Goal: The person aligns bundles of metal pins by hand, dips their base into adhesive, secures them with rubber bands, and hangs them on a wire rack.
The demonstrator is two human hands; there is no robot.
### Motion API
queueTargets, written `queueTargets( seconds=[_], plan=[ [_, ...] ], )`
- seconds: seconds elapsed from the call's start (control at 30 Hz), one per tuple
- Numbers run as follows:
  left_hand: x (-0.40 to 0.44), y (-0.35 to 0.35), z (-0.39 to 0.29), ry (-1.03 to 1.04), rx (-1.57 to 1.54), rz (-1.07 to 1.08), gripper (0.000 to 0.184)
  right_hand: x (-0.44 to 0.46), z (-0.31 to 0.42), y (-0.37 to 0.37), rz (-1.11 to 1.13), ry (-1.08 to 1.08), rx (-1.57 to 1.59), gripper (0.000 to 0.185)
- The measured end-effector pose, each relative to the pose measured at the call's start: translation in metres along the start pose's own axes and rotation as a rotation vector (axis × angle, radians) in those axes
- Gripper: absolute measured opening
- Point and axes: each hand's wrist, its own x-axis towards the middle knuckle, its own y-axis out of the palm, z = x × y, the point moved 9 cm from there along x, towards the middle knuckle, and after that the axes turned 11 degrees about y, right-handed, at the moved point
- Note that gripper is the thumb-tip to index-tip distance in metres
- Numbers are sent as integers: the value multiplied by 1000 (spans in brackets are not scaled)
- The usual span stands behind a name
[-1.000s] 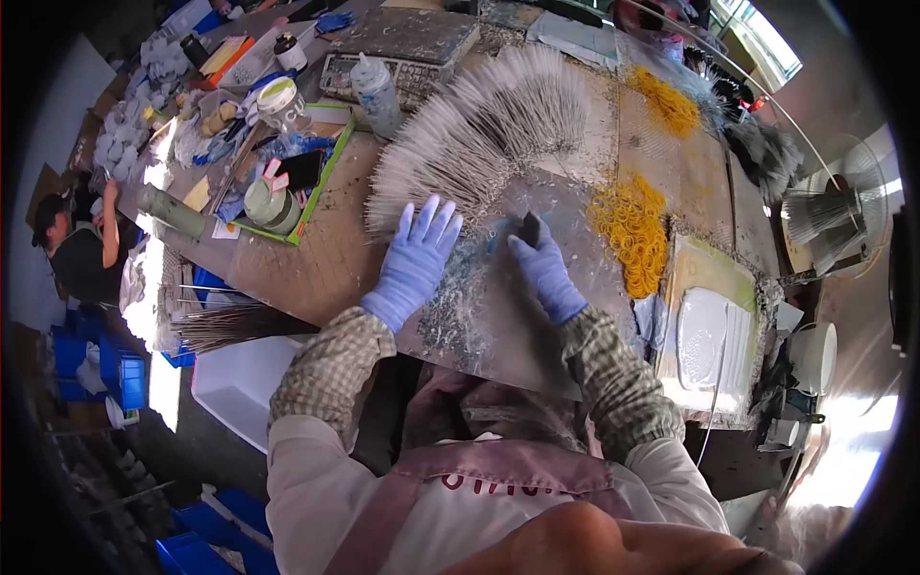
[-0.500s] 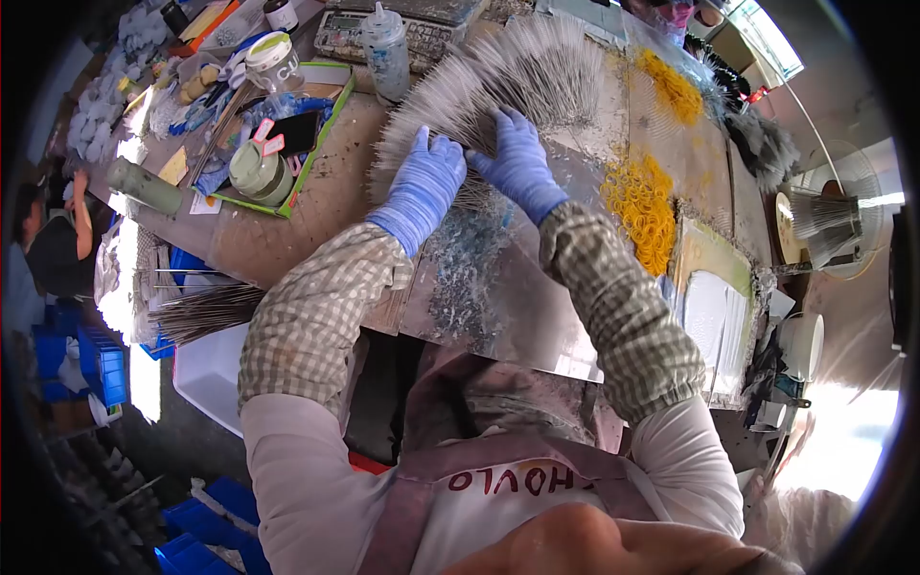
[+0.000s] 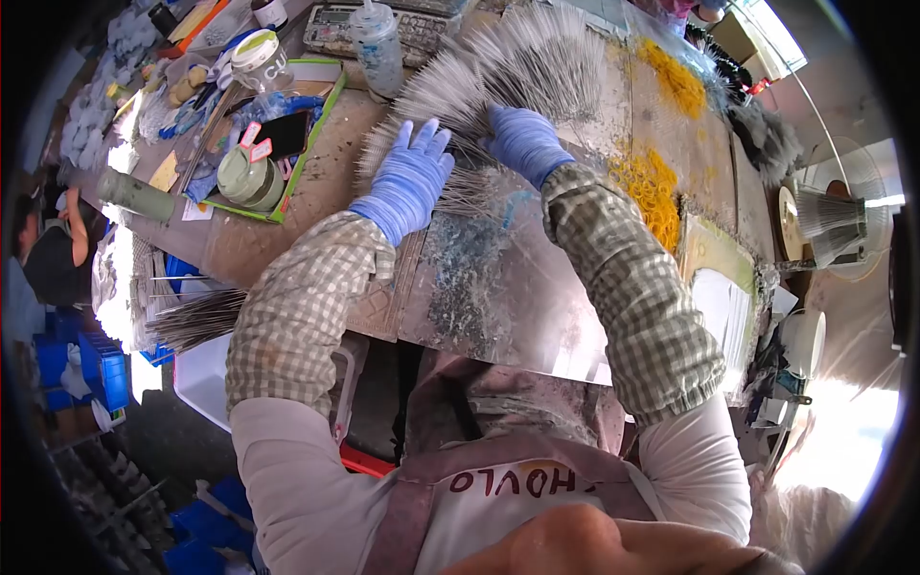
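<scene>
A wide fan of thin, pale bristle-like strands (image 3: 537,62) lies on the worktable, its lower ends toward me. My left hand (image 3: 407,180), in a blue glove, rests on the left part of the fan with its fingers spread. On the fan's lower middle edge is my right hand (image 3: 525,144), also gloved in blue. Its fingers are bent down among the strands, and what they hold, if anything, is hidden. Below the hands, a metal sheet (image 3: 527,297) with blue and white stains covers part of the table.
Yellow rings (image 3: 647,196) lie right of my right sleeve. A green-edged tray (image 3: 311,144) holds a jar (image 3: 251,180) and a phone (image 3: 286,134). A squeeze bottle (image 3: 377,53) stands behind the fan's left side. Another person (image 3: 59,249) is at far left.
Over the last second my right hand moved from the metal sheet up to the strands; the dark object near it no longer shows. My left hand has lately drawn slightly away from it, fingers spreading.
</scene>
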Motion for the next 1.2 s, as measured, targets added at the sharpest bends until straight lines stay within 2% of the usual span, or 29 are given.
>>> queueTargets(
  seconds=[0.03,0.1,0.17,0.2,0.27,0.3,0.33,0.4,0.53,0.57,0.6,0.67,0.7,0.73,0.8,0.83,0.87,0.93,0.97,1.0,1.07,1.13,1.2],
  plan=[
    [1,2,-3,5,-1,0,59,2,0,2,10,1,-30,62],
    [1,17,-1,-59,-211,105,47,0,6,0,21,5,-54,66],
    [4,18,-4,-65,-243,165,44,-11,15,-2,58,38,-50,78],
    [5,19,-5,-77,-278,221,40,-15,21,2,58,38,-42,78],
    [2,11,-9,-62,-252,274,40,-22,26,0,-42,92,-116,90],
    [-3,9,-12,-51,-229,319,40,-20,26,4,2,111,-94,93],
    [-6,10,-15,-43,-219,327,40,-15,24,9,1,115,-80,93],
    [-13,2,-19,-78,-139,195,38,-8,21,16,-37,158,-145,92],
    [-17,-1,-32,-88,-60,220,46,-13,21,16,-38,125,-119,90],
    [-10,9,-35,-30,-88,369,50,-15,22,14,-62,121,-127,90],
    [-9,9,-32,-28,-83,371,50,-15,22,13,-86,115,-135,90],
    [-9,8,-36,48,-273,330,49,-13,21,16,-105,120,-116,90],
    [-7,-1,-33,48,-218,242,48,-13,21,14,-119,125,-102,89],
    [-6,-3,-35,51,-216,246,48,-15,21,14,-119,126,-96,89],
    [-12,9,-41,-7,-338,454,42,-17,22,10,-109,110,-113,89],
    [-20,-13,-52,-6,-185,175,34,-18,24,7,-113,104,-101,89],
    [-26,-8,-64,-7,-178,180,34,-15,23,8,-77,131,-93,88],
    [-33,-3,-82,-39,-320,361,26,-15,22,5,-42,156,-76,88],
    [-36,-9,-90,11,-319,383,24,-17,22,4,-24,127,-98,90],
    [-41,-10,-91,7,-312,386,24,-20,23,2,-8,96,-122,91],
    [-45,-22,-95,21,-341,180,21,-32,23,-16,39,64,-108,89],
    [-45,-16,-100,-7,-334,237,22,-49,15,-20,84,39,-96,87],
    [-45,-8,-105,-39,-329,283,23,-93,6,-54,-353,-85,160,70]
  ],
)
